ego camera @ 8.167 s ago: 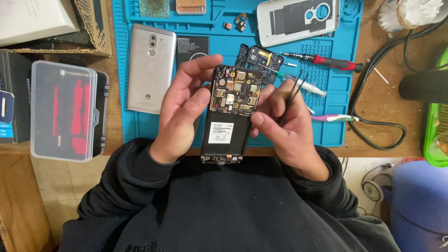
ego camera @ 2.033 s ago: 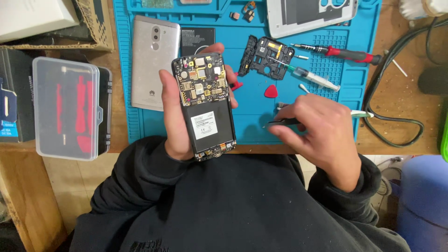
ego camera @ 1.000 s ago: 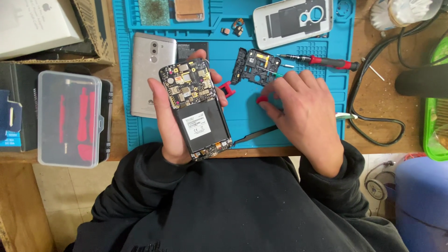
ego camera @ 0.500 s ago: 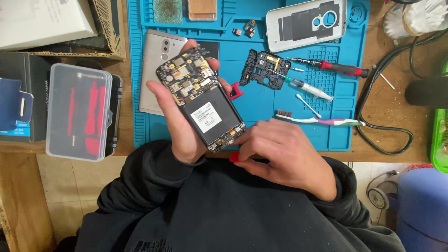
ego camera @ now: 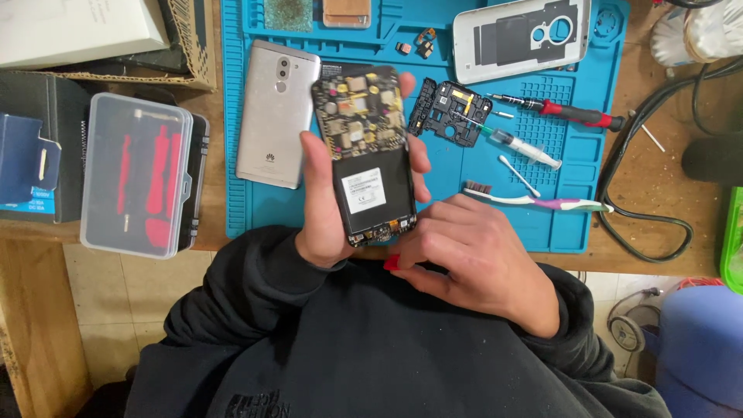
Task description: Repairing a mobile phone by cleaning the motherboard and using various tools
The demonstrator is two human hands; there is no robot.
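Head view. Clear plastic case (ego camera: 138,184) at left on the wooden bench (ego camera: 665,186), lid closed; red tools inside, seen only dimly through the lid. Cardboard box (ego camera: 190,46) at upper left, cut off by the frame edge; contents not made out.

Opened phone (ego camera: 368,151) held above the near edge of the blue work mat (ego camera: 255,201), back cover off, long axis running away from the body with a slight tilt; circuit board end pointed toward the far side, black battery with white label toward the chest. Left hand (ego camera: 325,209) wrapped around the phone's sides, thumb on one edge, fingertips on the other. Right hand (ego camera: 472,259) curled at the phone's lower end, pinching a small red pick (ego camera: 392,262) (mostly hidden by the fingers).

On the mat: silver phone (ego camera: 276,112), white back cover (ego camera: 520,35), black inner frame (ego camera: 447,108), syringe (ego camera: 520,147), toothbrush (ego camera: 534,201), red-handled screwdriver (ego camera: 569,114).
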